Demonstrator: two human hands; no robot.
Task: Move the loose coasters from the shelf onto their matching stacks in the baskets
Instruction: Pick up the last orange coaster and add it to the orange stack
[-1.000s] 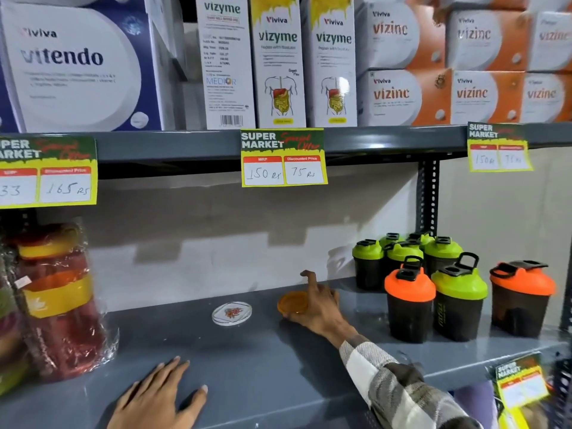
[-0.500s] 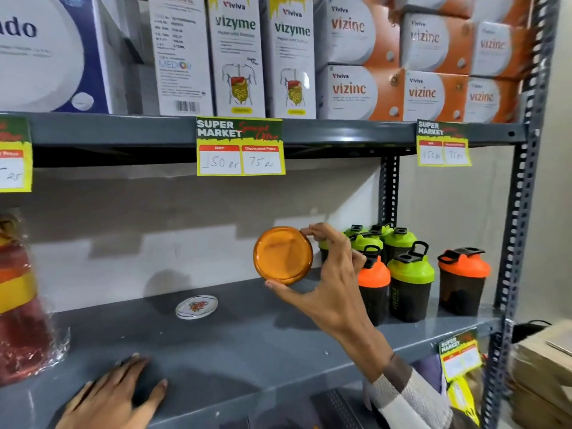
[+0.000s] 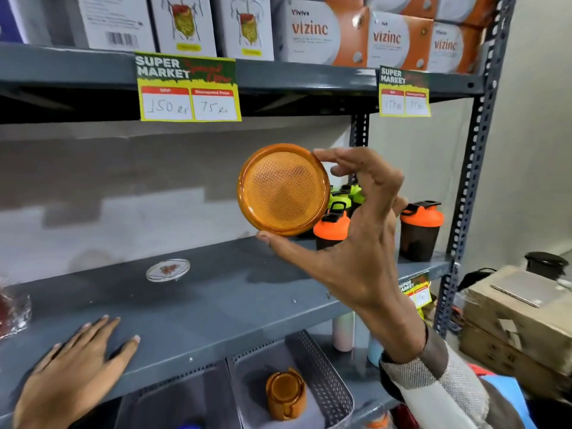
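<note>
My right hand (image 3: 356,239) holds a round orange coaster (image 3: 283,189) upright by its rim, between thumb and fingertips, well above the grey shelf (image 3: 216,305). A clear coaster with a red flower print (image 3: 168,269) lies flat on the shelf near the back wall. My left hand (image 3: 74,373) rests palm down on the shelf's front edge, fingers spread. Below the shelf, a grey perforated basket (image 3: 322,376) holds an orange coaster stack in its holder (image 3: 286,393). A second basket (image 3: 173,400) sits left of it, its contents mostly hidden.
Shaker bottles with orange and green lids (image 3: 421,230) stand at the shelf's right end, partly behind my right hand. A wrapped red pack (image 3: 12,308) sits at the left. Boxes fill the upper shelf (image 3: 322,32). Cardboard boxes with a laptop (image 3: 523,292) stand right of the rack.
My right hand picked the orange coaster up off the shelf and brought it up toward the camera. The view dropped, showing the baskets below. My left hand stayed on the shelf.
</note>
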